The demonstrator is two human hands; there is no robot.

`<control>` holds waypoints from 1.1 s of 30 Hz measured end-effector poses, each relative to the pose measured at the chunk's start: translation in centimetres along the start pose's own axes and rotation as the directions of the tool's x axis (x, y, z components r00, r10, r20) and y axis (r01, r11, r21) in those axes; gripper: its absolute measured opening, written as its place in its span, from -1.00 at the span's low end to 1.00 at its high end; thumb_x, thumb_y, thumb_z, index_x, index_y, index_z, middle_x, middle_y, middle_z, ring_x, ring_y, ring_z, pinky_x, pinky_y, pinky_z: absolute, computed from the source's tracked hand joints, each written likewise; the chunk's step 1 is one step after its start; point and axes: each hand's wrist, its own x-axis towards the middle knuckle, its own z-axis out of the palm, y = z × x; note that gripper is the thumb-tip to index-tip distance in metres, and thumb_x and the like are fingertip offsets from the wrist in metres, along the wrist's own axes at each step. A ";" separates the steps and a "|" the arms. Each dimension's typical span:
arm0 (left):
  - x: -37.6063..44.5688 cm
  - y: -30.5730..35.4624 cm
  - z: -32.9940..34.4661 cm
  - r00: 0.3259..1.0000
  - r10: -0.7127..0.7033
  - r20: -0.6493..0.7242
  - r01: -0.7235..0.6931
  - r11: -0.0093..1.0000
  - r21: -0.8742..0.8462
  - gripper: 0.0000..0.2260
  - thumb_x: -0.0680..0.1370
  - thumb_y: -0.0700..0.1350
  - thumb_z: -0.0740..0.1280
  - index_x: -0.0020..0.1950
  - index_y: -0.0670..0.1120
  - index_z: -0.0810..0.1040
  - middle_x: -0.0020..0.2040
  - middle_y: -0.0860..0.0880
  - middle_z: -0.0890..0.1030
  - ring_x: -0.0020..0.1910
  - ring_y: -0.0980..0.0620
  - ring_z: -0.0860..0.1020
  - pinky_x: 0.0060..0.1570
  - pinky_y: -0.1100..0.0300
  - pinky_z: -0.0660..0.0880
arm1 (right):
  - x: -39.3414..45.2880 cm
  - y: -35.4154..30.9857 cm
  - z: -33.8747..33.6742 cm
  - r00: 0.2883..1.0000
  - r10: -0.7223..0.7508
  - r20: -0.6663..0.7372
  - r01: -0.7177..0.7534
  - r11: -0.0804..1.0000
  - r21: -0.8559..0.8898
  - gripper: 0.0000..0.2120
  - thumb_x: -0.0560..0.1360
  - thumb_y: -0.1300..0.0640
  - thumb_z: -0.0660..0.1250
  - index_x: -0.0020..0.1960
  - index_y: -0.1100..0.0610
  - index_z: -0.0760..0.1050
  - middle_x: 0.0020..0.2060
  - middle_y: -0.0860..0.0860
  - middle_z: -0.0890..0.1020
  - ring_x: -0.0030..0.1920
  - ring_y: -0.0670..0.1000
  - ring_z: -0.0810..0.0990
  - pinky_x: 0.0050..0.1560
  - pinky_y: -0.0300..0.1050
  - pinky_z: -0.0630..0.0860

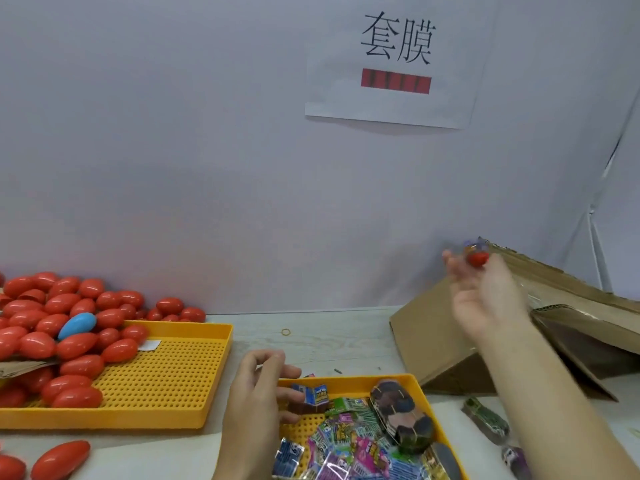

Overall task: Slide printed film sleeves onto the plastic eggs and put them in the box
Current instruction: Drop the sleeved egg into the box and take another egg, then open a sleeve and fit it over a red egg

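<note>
My right hand (pixel 485 299) is raised over the edge of the cardboard box (pixel 436 334) at the right, holding a red plastic egg (pixel 478 258) with a film sleeve on its top at the fingertips. Lower down, my left hand (pixel 256 400) pinches a small folded printed film sleeve (pixel 311 396) above the near yellow tray (pixel 398 379), which holds several loose and bundled sleeves. A heap of bare red eggs (pixel 69 327), with one blue egg (pixel 77 325) among them, fills the left yellow tray (pixel 194 375).
Two red eggs (pixel 59 459) lie on the table at the front left. A rubber band (pixel 286 331) lies between the trays. More sleeve bundles (pixel 488 417) lie right of the near tray. A white wall with a paper sign (pixel 394 60) stands behind.
</note>
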 end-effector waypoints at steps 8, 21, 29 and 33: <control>0.1 0.2 0.3 0.999 -0.042 -0.005 0.041 0.998 -0.052 -0.83 0.64 -0.13 0.22 -0.03 -0.17 0.55 -0.29 -0.10 0.68 -0.43 -0.03 0.59 -0.44 0.11 0.48 | -4.0 5.7 -2.7 0.939 0.285 0.193 -0.061 0.690 -0.722 -0.77 0.63 0.26 0.16 -0.01 0.36 0.56 -0.34 0.15 0.65 -0.45 0.00 0.61 -0.46 -0.24 0.52; 1.7 3.4 -5.4 0.982 0.105 -0.157 -0.095 0.993 0.070 -0.83 0.61 -0.26 0.27 -0.13 -0.23 0.61 -0.30 -0.10 0.62 -0.37 0.00 0.58 -0.42 0.24 0.52 | -8.1 10.5 -3.0 0.590 0.619 0.518 0.459 0.271 -0.846 -0.68 0.60 0.07 0.21 -0.28 -0.08 0.57 -0.52 0.02 0.53 -0.56 -0.03 0.43 -0.45 -0.20 0.37; 7.4 6.0 -12.1 0.911 0.301 -0.282 -0.001 0.685 0.729 -0.91 0.51 -0.26 0.37 -0.03 -0.12 0.61 -0.06 -0.05 0.66 -0.08 0.00 0.60 0.00 0.05 0.60 | -7.6 10.8 -3.4 0.582 0.594 0.555 0.508 0.268 -0.819 -0.62 0.59 -0.04 0.23 -0.29 0.15 0.55 -0.52 0.00 0.52 -0.54 -0.17 0.40 -0.41 -0.29 0.34; 10.9 6.5 -13.8 0.968 0.228 -0.107 0.076 0.143 0.987 -0.82 0.49 -0.27 0.36 0.07 -0.12 0.57 0.06 -0.10 0.60 0.05 -0.09 0.57 0.00 0.08 0.55 | -7.1 11.1 -3.5 0.586 0.570 0.577 0.508 0.297 -0.809 -0.67 0.60 0.04 0.25 -0.28 0.14 0.56 -0.53 -0.07 0.55 -0.54 -0.21 0.44 -0.41 -0.36 0.33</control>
